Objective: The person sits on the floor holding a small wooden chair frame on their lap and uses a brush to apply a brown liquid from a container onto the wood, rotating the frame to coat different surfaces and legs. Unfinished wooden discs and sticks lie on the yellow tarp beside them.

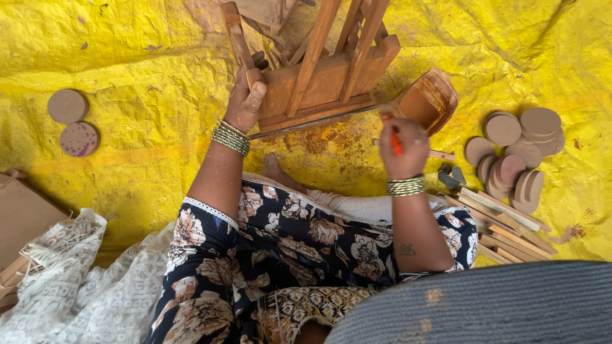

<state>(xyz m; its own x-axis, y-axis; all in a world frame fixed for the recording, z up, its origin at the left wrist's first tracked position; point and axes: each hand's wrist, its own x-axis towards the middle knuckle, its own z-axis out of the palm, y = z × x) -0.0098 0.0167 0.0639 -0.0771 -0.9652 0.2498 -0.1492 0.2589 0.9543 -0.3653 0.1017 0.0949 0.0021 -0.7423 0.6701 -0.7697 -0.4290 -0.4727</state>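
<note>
Floral-clothed lap sits w/ yellow sheet (127,76) beyond; left hand (245,95) curled tight on wooden frame (319,83), right hand (403,148) closed round red-handled tool (395,141), wooden discs (516,153) nearby.

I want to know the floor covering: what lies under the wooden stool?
A yellow plastic sheet, creased and stained brown, lies under the wooden stool. The left hand grips one leg. The floor beneath the sheet is hidden.

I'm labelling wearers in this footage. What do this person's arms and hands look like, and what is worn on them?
Both forearms are bare. The left hand and right hand each have a stack of thin gold-green bangles at the wrist. Short dark floral sleeves, white-trimmed. A small dark mark on the right forearm.
</note>
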